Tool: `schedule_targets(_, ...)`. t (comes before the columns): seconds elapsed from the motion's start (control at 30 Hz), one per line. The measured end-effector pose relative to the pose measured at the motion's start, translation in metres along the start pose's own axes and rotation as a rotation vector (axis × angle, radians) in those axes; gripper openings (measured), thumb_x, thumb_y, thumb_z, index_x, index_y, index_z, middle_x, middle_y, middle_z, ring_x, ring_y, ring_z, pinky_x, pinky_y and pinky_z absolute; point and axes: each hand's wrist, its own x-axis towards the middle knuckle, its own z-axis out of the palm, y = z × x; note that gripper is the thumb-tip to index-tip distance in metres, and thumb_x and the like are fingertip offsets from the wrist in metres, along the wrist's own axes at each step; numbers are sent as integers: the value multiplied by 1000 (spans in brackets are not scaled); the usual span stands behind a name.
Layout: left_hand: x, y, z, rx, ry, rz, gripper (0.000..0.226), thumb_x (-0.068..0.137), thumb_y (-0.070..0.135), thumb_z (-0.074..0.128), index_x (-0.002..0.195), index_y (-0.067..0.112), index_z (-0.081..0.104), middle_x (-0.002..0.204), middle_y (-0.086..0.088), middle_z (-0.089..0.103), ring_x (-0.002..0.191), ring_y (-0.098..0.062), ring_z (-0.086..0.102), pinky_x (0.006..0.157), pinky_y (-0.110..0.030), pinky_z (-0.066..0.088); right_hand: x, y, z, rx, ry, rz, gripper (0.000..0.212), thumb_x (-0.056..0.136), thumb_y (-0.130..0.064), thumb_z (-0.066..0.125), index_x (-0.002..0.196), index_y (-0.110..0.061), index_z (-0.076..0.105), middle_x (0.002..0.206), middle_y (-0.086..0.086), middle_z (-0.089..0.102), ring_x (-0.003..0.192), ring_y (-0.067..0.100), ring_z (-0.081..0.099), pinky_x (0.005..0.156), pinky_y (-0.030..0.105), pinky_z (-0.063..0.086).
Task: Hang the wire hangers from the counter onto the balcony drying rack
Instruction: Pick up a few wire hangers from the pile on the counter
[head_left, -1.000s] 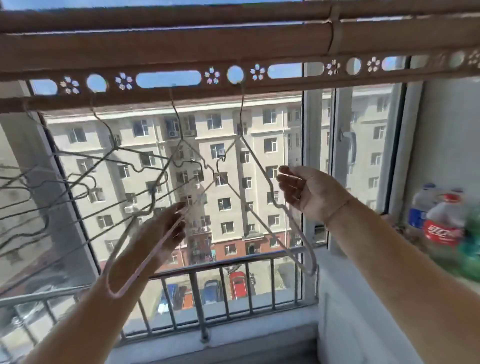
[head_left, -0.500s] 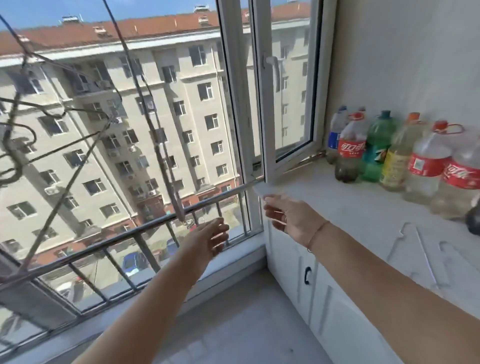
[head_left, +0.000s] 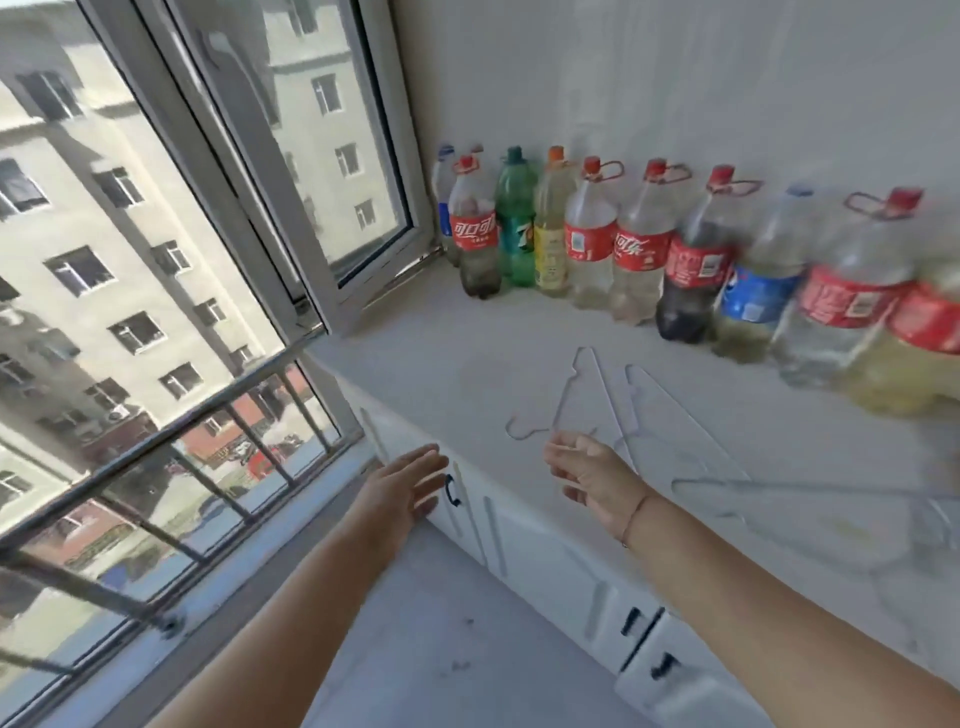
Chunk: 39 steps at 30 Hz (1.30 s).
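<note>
Both hands are empty, fingers loose. The left hand (head_left: 402, 486) hovers by the cabinet (head_left: 524, 540) front, and the right hand (head_left: 587, 478) reaches over the counter (head_left: 441, 364) edge, just short of the nearest wire hanger (head_left: 563, 402). Better to pinch it at the neck and lift straight up, since the others lie overlapped beside it. Soda bottles (head_left: 639, 249) line the wall behind. A second ago both hands were up at the drying rack, which is now out of sight.

bottles (head_left: 641, 249): 10 | wire hangers (head_left: 566, 395): at least 3
</note>
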Motion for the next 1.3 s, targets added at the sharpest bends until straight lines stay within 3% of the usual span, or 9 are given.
schedule_targets(0.2, 31, -37, 78, 53, -82, -95, 20, 93, 18, 55, 111, 16, 61, 101, 0, 68, 94, -16, 62, 75, -27, 45, 2, 25, -101, 64, 173, 73, 25, 88, -10, 57, 112, -16, 53, 73, 3, 49, 65, 13, 42, 56, 25, 28)
schedule_targets(0.37, 51, -61, 128, 69, -106, -153, 19, 93, 19, 55, 110, 16, 61, 101, 0, 67, 96, -17, 60, 81, -29, 45, 22, 28, -156, 0, 259, 64, 34, 87, -8, 59, 120, -8, 53, 81, 2, 53, 64, 11, 43, 53, 22, 30)
schedule_targets(0.47, 65, -77, 146, 72, -86, -195, 17, 92, 19, 57, 108, 16, 61, 101, 0, 66, 96, -17, 61, 88, -31, 44, 39, 29, -176, -95, 286, 52, 37, 86, -7, 60, 123, -7, 53, 102, 6, 53, 71, 8, 48, 53, 15, 35)
schedule_targets(0.6, 84, -93, 158, 43, -55, -274, 21, 90, 19, 59, 111, 13, 60, 102, -2, 64, 98, -20, 60, 88, -33, 44, 71, 32, -183, -221, 325, 7, 35, 82, -4, 64, 116, -4, 57, 110, 9, 55, 97, 17, 52, 81, 25, 44)
schedule_targets(0.7, 103, -97, 162, 13, -19, -325, 21, 90, 17, 59, 110, 10, 60, 104, -6, 62, 100, -24, 59, 89, -34, 45, 100, 33, -181, -372, 328, 0, 33, 80, -3, 66, 112, 0, 59, 102, 7, 57, 95, 18, 52, 93, 31, 42)
schedule_targets(0.83, 133, -95, 163, -21, 34, -403, 11, 90, 16, 59, 98, 10, 62, 102, -6, 61, 87, -21, 61, 74, -31, 48, 131, 36, -181, -514, 305, 64, 28, 79, -10, 68, 105, -1, 64, 95, 6, 60, 90, 18, 56, 89, 29, 44)
schedule_targets(1.03, 166, -86, 167, -54, 26, -490, 7, 92, 17, 55, 90, 14, 61, 91, -5, 62, 79, -18, 59, 69, -28, 46, 158, 49, -182, -760, 403, 147, 12, 71, -24, 72, 82, -23, 66, 88, -1, 66, 91, 22, 63, 85, 33, 50)
schedule_targets(1.17, 181, -88, 167, -48, 13, -534, 9, 92, 17, 56, 93, 11, 62, 91, -5, 65, 79, -18, 60, 68, -28, 47, 165, 50, -178, -815, 488, 163, 10, 71, -25, 73, 79, -21, 69, 95, 3, 69, 90, 25, 64, 79, 32, 49)
schedule_targets(1.3, 192, -88, 168, -63, -32, -558, 13, 91, 16, 56, 101, 10, 61, 96, -7, 67, 83, -19, 63, 70, -29, 47, 172, 49, -178, -725, 464, 164, 14, 74, -22, 72, 84, -13, 69, 91, 3, 69, 87, 23, 63, 76, 28, 47)
